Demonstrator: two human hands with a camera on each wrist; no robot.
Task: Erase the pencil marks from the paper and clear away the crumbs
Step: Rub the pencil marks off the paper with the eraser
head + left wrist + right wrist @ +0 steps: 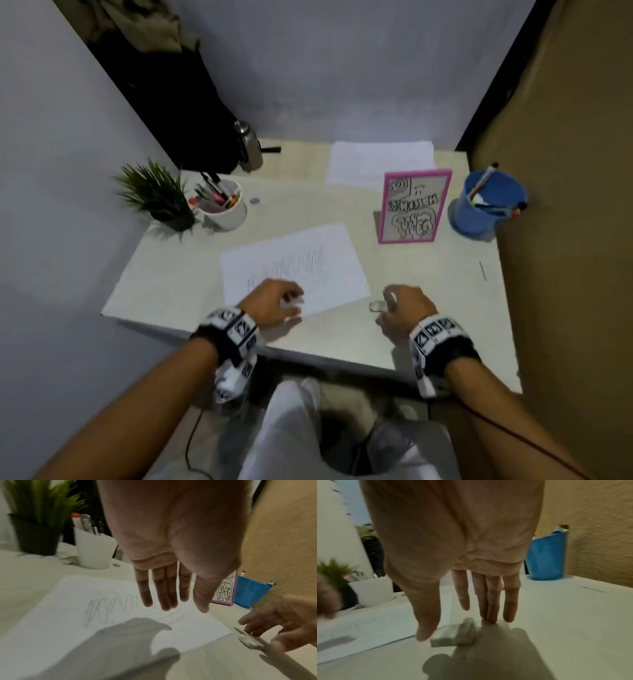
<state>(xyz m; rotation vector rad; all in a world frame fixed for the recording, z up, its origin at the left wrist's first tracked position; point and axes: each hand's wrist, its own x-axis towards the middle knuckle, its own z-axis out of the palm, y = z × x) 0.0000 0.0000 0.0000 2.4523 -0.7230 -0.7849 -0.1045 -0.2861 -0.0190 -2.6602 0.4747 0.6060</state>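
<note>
Two hands worked near the front edge of the bench [445, 281]. We saw the left hand [274, 301] poised over the near edge of the paper [294, 267], its fingers [164, 588] straight and loosely spread, holding nothing; whether they touched the sheet we could not tell. Pencil marks [301, 263] still crossed the paper's middle. The right hand [407, 308] hung just right of the paper with extended fingers [491, 599], thumb and fingertips either side of the eraser [453, 635], which lay on the bench ungripped.
</note>
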